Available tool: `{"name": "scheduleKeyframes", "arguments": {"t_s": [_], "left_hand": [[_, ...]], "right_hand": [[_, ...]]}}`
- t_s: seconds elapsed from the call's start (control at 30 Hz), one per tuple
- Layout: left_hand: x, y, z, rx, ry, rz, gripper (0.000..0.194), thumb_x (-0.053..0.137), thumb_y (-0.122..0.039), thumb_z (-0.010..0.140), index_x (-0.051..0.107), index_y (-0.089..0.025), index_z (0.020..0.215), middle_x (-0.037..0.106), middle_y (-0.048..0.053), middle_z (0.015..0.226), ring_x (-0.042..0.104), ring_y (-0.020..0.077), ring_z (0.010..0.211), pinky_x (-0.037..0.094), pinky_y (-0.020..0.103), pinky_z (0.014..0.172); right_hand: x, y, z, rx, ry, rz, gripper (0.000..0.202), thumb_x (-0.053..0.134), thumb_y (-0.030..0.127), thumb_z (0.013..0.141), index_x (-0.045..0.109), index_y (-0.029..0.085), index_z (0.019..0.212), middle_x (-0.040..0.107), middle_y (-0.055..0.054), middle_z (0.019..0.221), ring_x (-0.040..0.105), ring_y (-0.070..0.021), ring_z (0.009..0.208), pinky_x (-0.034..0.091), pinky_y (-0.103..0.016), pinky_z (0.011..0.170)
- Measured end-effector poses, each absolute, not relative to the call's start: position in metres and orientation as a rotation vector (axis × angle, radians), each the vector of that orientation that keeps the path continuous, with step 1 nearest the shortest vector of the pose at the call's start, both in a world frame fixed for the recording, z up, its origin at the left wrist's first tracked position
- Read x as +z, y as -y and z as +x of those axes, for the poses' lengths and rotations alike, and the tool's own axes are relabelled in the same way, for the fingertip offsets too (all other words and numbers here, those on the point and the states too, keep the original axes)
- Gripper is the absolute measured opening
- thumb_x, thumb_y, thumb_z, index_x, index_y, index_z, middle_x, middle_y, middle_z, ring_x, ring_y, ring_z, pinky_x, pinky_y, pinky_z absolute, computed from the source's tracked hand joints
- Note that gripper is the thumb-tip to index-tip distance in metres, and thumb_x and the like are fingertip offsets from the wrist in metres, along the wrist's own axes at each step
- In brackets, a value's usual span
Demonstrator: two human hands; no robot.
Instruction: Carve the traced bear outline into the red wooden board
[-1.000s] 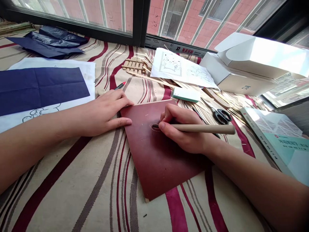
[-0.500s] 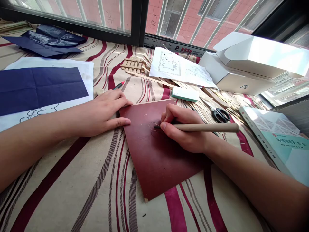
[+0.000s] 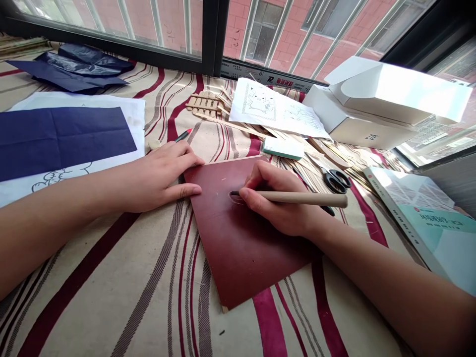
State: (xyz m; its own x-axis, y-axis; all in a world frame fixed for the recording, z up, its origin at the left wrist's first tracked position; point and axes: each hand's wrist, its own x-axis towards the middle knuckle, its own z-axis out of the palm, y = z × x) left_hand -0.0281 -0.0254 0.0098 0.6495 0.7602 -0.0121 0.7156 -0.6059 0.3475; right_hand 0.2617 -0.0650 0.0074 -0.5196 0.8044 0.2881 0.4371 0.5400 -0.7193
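Observation:
On the striped cloth lies a reddish-brown board (image 3: 256, 258), turned at an angle, with a small curved mark scratched near its upper middle. My right hand (image 3: 277, 198) grips a carving tool (image 3: 305, 198) with a pale round wooden handle, like a pen. Its dark tip touches the board at the mark. My left hand (image 3: 165, 173) rests at the board's upper left edge, thumb and fingertips on the surface, fingers stretched and apart. Just beyond it is a red-tipped pen (image 3: 183, 135), partly hidden by the hand.
Black-handled scissors (image 3: 336, 181), wooden strips (image 3: 203, 105), a printed drawing (image 3: 275, 106) and an eraser-like block (image 3: 283, 148) lie behind the board. A white box (image 3: 372, 131) and book (image 3: 427, 218) stand right; dark blue sheets (image 3: 63, 136) over white paper lie left.
My right hand and the carving tool have shifted slightly left, and the tip has moved left along the curved mark. My left hand and the board stay put.

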Motion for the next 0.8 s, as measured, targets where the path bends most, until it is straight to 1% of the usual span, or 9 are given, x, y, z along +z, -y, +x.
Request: {"name": "scheduleKeyframes", "arguments": {"t_s": [0.13,0.33,0.53,0.67,0.8], "left_hand": [[0.007,0.025,-0.029,0.227,-1.174,2.542,0.065,0.049,-0.071,0.098,0.068,-0.019,0.133,0.06,0.016,0.129,0.059,0.0412,0.122,0.047,0.062,0.114],[-0.006,0.022,-0.035,0.343,-1.144,2.578,0.07,0.045,-0.081,0.099,0.069,-0.024,0.132,0.061,0.013,0.127,0.059,0.0382,0.118,0.048,0.058,0.114],[-0.008,0.02,-0.036,0.357,-1.135,2.552,0.071,0.047,-0.081,0.098,0.069,-0.023,0.134,0.061,0.013,0.129,0.057,0.0385,0.119,0.045,0.058,0.116],[-0.009,0.02,-0.037,0.355,-1.137,2.581,0.074,0.045,-0.083,0.098,0.068,-0.024,0.135,0.061,0.013,0.128,0.058,0.038,0.118,0.047,0.057,0.112],[-0.011,0.02,-0.038,0.368,-1.135,2.607,0.074,0.042,-0.083,0.1,0.068,-0.023,0.135,0.061,0.014,0.128,0.059,0.0373,0.117,0.048,0.056,0.111]], "right_hand": [[0.008,0.066,0.261,0.771,2.164,-0.977,0.029,0.069,0.034,0.097,0.048,0.026,0.079,0.061,0.003,0.066,0.049,-0.0135,0.058,0.037,-0.032,0.057],[0.007,0.067,0.259,0.773,2.168,-0.974,0.027,0.067,0.032,0.097,0.047,0.026,0.079,0.063,0.001,0.07,0.051,-0.0146,0.061,0.039,-0.031,0.058],[0.007,0.067,0.26,0.754,2.203,-0.963,0.029,0.063,0.031,0.096,0.041,0.027,0.078,0.06,0.002,0.07,0.051,-0.0144,0.062,0.039,-0.03,0.058],[0.006,0.065,0.263,0.724,2.226,-0.9,0.026,0.061,0.029,0.095,0.041,0.027,0.079,0.058,0.003,0.07,0.05,-0.0142,0.063,0.039,-0.03,0.058],[0.005,0.064,0.265,0.735,2.237,-0.914,0.025,0.061,0.03,0.096,0.042,0.026,0.08,0.06,0.001,0.073,0.054,-0.0154,0.067,0.039,-0.031,0.06]]}}
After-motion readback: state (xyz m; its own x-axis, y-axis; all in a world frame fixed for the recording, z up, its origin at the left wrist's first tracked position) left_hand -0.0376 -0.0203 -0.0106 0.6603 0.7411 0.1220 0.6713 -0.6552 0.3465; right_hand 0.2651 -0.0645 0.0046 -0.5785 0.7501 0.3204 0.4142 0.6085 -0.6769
